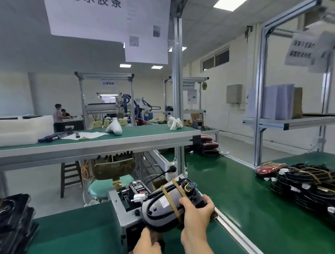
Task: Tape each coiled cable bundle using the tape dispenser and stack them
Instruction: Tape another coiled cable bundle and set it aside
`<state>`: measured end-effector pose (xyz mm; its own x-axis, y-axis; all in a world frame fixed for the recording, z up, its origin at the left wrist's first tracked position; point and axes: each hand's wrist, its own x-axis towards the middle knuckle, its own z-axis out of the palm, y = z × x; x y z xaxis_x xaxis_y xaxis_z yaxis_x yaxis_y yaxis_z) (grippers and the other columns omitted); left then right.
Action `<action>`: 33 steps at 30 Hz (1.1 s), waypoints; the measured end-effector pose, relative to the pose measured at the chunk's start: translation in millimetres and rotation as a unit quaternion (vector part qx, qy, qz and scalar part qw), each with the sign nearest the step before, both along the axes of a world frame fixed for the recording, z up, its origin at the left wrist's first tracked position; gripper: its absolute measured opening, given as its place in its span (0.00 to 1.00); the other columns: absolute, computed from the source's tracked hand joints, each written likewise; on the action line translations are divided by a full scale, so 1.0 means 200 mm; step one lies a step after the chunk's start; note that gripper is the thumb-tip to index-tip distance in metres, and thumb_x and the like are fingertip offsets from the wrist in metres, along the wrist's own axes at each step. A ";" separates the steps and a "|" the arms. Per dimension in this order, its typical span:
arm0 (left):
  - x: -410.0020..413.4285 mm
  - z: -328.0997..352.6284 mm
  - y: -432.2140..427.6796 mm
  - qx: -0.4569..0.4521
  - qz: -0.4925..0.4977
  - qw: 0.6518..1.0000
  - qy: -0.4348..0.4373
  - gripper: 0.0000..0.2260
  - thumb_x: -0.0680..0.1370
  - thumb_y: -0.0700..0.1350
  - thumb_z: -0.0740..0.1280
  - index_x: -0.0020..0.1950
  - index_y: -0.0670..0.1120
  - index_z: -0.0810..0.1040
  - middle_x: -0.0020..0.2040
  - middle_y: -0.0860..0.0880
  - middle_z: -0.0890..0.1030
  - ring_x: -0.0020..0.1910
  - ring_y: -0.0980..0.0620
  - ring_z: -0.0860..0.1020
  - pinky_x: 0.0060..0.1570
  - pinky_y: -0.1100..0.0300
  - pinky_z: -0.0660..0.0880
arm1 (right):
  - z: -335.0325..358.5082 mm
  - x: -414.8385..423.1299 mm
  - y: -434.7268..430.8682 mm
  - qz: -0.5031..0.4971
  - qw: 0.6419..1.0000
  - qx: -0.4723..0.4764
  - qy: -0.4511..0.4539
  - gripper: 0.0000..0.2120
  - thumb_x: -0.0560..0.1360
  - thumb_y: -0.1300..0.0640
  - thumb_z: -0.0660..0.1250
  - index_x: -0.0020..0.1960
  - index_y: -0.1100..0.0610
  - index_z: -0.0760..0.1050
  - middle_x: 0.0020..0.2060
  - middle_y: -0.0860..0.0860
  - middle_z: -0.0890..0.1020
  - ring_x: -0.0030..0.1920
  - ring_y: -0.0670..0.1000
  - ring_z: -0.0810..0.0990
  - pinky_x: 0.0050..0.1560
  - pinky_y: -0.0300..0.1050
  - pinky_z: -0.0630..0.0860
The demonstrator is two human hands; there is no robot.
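Right now the green tabletop (246, 201) carries a stack of taped bundles (313, 188) at far right. Above the tape dispenser (136, 190), the cable bundle (163, 206) is held: right hand (196, 212) fingers clamped over its top, left hand (148, 248) fingers gripping its lower edge.

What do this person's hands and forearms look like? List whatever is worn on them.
Nothing is worn on either. The left hand and right hand are bare: no gloves, and no ring shows on the visible fingers. The right forearm is bare down to the frame's lower edge, with no sleeve, cuff, watch or wristband in view. No markings show.
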<state>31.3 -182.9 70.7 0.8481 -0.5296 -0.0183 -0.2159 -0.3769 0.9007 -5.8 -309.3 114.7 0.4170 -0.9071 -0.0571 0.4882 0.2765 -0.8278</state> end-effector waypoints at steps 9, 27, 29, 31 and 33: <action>0.24 0.16 0.49 -0.241 0.048 0.948 0.201 0.14 0.74 0.19 0.58 0.60 0.24 0.69 0.51 0.27 0.79 0.51 0.32 0.80 0.64 0.58 0.72 | -0.04 0.05 0.33 0.102 0.993 -0.054 -0.010 0.32 0.63 0.66 0.75 0.55 0.38 0.68 0.58 0.55 0.76 0.53 0.57 0.79 0.56 0.57 0.79; 0.20 0.19 0.69 -0.220 0.199 0.954 -0.049 0.05 0.81 0.47 0.65 0.50 0.56 0.80 0.49 0.54 0.82 0.45 0.63 0.79 0.45 0.62 0.72 | -0.25 0.15 0.66 0.422 0.882 -0.211 -0.017 0.35 0.59 0.70 0.73 0.63 0.54 0.70 0.56 0.57 0.83 0.60 0.58 0.81 0.60 0.54 0.79; 0.20 0.17 0.68 -0.182 0.226 0.953 -0.090 0.04 0.80 0.45 0.65 0.48 0.55 0.76 0.47 0.53 0.79 0.44 0.61 0.78 0.42 0.62 0.70 | -0.27 0.16 0.67 0.425 0.881 -0.210 -0.015 0.35 0.61 0.69 0.74 0.65 0.52 0.70 0.57 0.57 0.82 0.61 0.58 0.80 0.61 0.55 0.78; 0.19 0.15 0.67 -0.167 0.247 0.947 -0.117 0.03 0.81 0.46 0.64 0.47 0.54 0.73 0.46 0.52 0.78 0.47 0.56 0.77 0.42 0.61 0.70 | -0.28 0.15 0.67 0.403 0.880 -0.250 0.002 0.35 0.63 0.66 0.73 0.68 0.49 0.70 0.60 0.53 0.81 0.63 0.53 0.79 0.64 0.52 0.77; 0.17 0.14 0.67 -0.162 0.257 0.943 -0.135 0.04 0.81 0.48 0.64 0.47 0.54 0.72 0.45 0.53 0.77 0.45 0.60 0.76 0.41 0.62 0.69 | -0.31 0.14 0.66 0.346 0.893 -0.289 0.017 0.33 0.64 0.66 0.67 0.68 0.50 0.71 0.63 0.51 0.78 0.64 0.47 0.77 0.66 0.45 0.74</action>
<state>65.9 -48.0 99.0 0.9451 0.0127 0.3265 -0.3168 -0.2096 0.9250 21.9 -176.8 53.3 0.8955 -0.3156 0.3137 0.3384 0.0253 -0.9407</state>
